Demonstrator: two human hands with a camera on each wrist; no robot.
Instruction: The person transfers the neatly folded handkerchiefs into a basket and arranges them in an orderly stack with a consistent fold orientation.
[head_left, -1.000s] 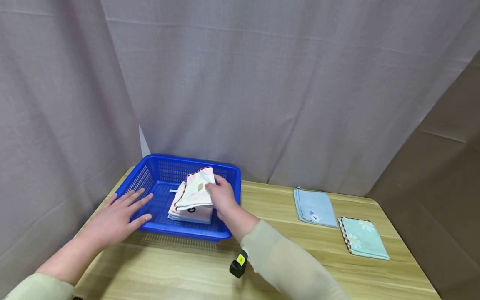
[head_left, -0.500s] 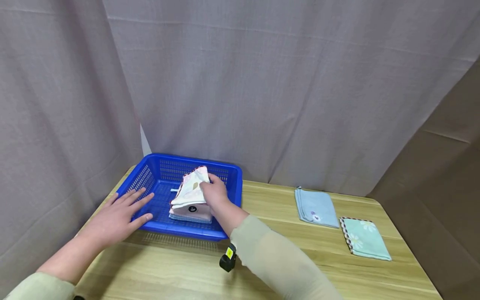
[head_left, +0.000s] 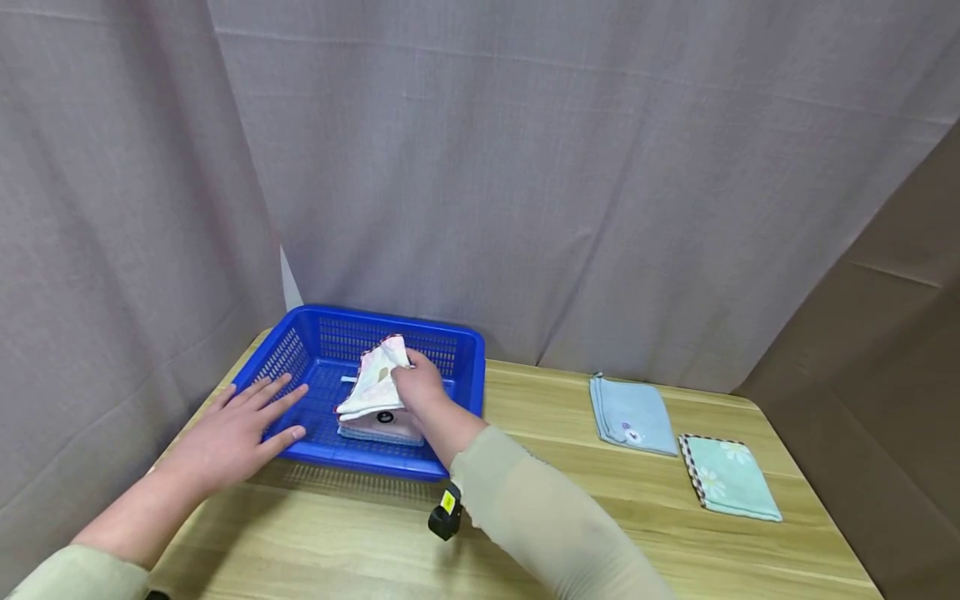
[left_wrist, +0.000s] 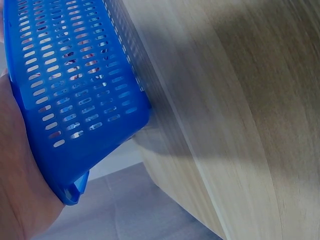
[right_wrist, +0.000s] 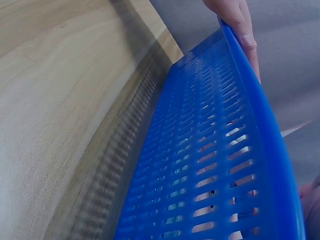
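Observation:
My right hand [head_left: 422,388] pinches a folded white towel [head_left: 372,385] with a dark checked edge by its right side, thumb on top. The towel hangs over a small stack in the blue basket [head_left: 360,462]: a pink folded towel [head_left: 401,422] with a black round mark, above a light blue one [head_left: 378,437]. At the basket's left front corner, my left hand [head_left: 232,433] rests on the rim with its fingers spread. Close up in the left wrist view, that hand [left_wrist: 20,175] lies along the slotted basket wall [left_wrist: 75,110].
On the wooden table [head_left: 547,400] to the right lie a folded light blue towel [head_left: 636,417] and a mint green towel [head_left: 731,475] with white daisies. A grey curtain [head_left: 465,167] hangs behind the basket and a brown panel [head_left: 885,392] stands at the right.
My right hand has moved left and slightly down with the white towel, bringing it further over the stack. The left hand stays on the basket rim.

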